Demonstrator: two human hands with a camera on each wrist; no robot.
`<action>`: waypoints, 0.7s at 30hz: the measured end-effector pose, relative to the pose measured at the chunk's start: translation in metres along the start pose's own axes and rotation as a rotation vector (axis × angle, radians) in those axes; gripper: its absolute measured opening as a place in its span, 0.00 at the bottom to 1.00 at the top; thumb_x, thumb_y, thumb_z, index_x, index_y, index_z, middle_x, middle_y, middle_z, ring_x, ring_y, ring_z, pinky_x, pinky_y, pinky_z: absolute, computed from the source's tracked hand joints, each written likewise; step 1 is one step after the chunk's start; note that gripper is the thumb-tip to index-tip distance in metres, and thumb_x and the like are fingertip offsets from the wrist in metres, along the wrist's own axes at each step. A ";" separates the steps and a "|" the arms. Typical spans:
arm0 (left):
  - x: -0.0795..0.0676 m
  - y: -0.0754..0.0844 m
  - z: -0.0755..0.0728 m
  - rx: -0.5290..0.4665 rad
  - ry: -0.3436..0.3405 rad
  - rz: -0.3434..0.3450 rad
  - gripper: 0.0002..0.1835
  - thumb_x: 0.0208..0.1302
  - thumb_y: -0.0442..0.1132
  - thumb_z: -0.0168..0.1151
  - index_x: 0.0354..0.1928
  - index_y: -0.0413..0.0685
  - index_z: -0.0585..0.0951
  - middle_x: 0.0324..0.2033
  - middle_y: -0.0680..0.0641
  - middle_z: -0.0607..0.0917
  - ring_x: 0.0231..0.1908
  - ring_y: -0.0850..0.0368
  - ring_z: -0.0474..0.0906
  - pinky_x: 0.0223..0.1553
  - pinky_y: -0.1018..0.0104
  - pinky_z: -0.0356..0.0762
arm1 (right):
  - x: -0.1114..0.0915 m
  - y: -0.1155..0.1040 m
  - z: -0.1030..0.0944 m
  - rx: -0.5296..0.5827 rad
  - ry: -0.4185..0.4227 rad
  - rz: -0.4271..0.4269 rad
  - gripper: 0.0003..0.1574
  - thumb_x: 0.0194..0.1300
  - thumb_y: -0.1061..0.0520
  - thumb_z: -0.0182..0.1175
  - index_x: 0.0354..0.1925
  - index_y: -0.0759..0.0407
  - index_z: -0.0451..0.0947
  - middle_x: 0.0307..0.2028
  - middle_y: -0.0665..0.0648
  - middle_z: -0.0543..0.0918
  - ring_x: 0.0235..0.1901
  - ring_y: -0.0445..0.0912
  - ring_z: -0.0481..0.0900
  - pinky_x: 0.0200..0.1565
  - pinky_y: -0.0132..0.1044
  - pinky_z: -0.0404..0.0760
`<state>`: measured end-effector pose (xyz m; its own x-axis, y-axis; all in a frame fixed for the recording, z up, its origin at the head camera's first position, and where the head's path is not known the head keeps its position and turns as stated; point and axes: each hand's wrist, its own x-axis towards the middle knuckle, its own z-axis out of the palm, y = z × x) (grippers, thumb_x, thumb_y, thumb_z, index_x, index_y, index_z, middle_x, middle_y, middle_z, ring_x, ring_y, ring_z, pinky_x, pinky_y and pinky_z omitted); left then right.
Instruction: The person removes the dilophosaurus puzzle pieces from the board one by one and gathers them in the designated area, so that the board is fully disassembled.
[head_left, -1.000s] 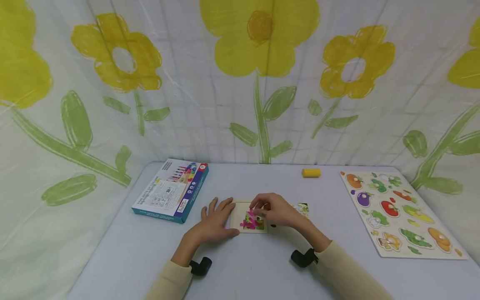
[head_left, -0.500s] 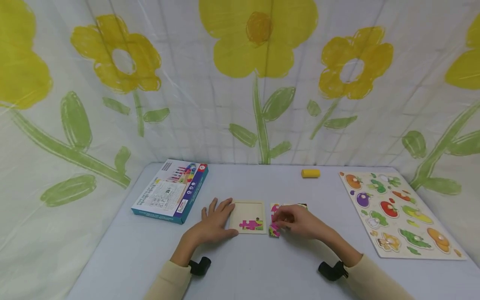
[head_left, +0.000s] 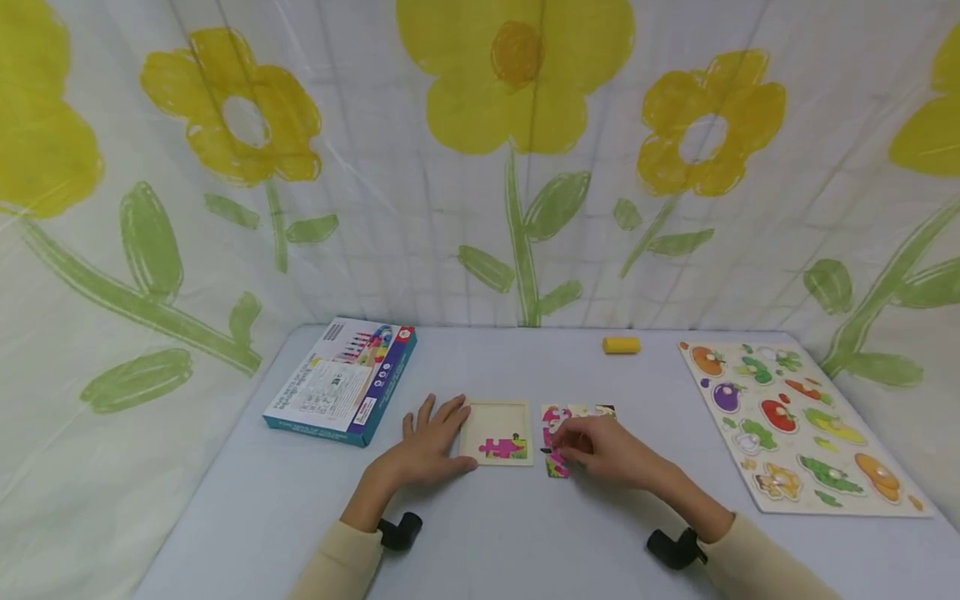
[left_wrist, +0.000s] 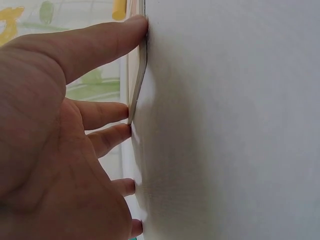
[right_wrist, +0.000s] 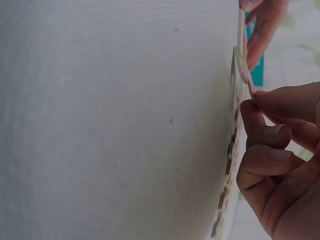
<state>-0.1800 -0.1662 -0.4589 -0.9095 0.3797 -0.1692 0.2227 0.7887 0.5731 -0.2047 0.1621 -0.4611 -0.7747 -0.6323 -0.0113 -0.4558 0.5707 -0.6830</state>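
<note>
My left hand lies at the left side of a small square wooden puzzle tray. Its fingers are spread, and the left wrist view has the thumb and two fingertips touching the tray's edge. Joined pink and green puzzle pieces lie at the tray's lower right, against its bare base. To the right of the tray, my right hand pinches a pink and green puzzle piece between thumb and index finger; it appears tilted in the right wrist view. Other puzzle pieces lie beside the tray, partly hidden by this hand.
A boxed set lies at the table's left. A yellow cylinder lies toward the back edge. On the right is a vegetable peg board. A flowered curtain hangs behind the white table.
My right hand has moved right, from above the tray to the pieces beside it, with a puzzle piece taken from the tray. The left hand has stayed in place.
</note>
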 end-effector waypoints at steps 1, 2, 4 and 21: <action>0.000 0.001 0.000 0.000 -0.001 -0.003 0.45 0.68 0.50 0.71 0.80 0.39 0.63 0.85 0.40 0.55 0.83 0.26 0.36 0.75 0.16 0.31 | 0.000 0.000 0.000 -0.012 0.002 -0.004 0.07 0.73 0.60 0.67 0.46 0.51 0.87 0.34 0.43 0.85 0.31 0.34 0.74 0.34 0.28 0.78; 0.000 0.001 -0.001 -0.001 -0.002 -0.005 0.46 0.68 0.50 0.71 0.81 0.40 0.63 0.85 0.40 0.55 0.83 0.26 0.36 0.75 0.16 0.31 | 0.001 0.000 0.000 -0.025 0.003 -0.008 0.07 0.73 0.60 0.67 0.46 0.51 0.87 0.34 0.43 0.85 0.31 0.34 0.74 0.34 0.28 0.78; 0.000 0.002 -0.001 0.007 -0.005 -0.016 0.46 0.68 0.52 0.71 0.81 0.41 0.63 0.85 0.41 0.55 0.84 0.27 0.36 0.76 0.16 0.31 | 0.001 0.000 0.000 -0.040 -0.003 -0.020 0.06 0.72 0.61 0.67 0.46 0.52 0.87 0.35 0.43 0.85 0.32 0.33 0.74 0.34 0.28 0.78; 0.000 -0.002 0.002 -0.016 0.010 0.015 0.47 0.67 0.54 0.71 0.81 0.41 0.63 0.84 0.40 0.55 0.83 0.25 0.35 0.74 0.14 0.29 | 0.003 -0.004 0.002 -0.089 0.014 -0.030 0.04 0.71 0.59 0.69 0.44 0.52 0.87 0.35 0.43 0.87 0.32 0.33 0.74 0.35 0.28 0.80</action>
<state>-0.1803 -0.1670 -0.4616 -0.9096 0.3866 -0.1524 0.2310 0.7753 0.5879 -0.2045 0.1568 -0.4604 -0.7656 -0.6430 0.0189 -0.5159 0.5961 -0.6152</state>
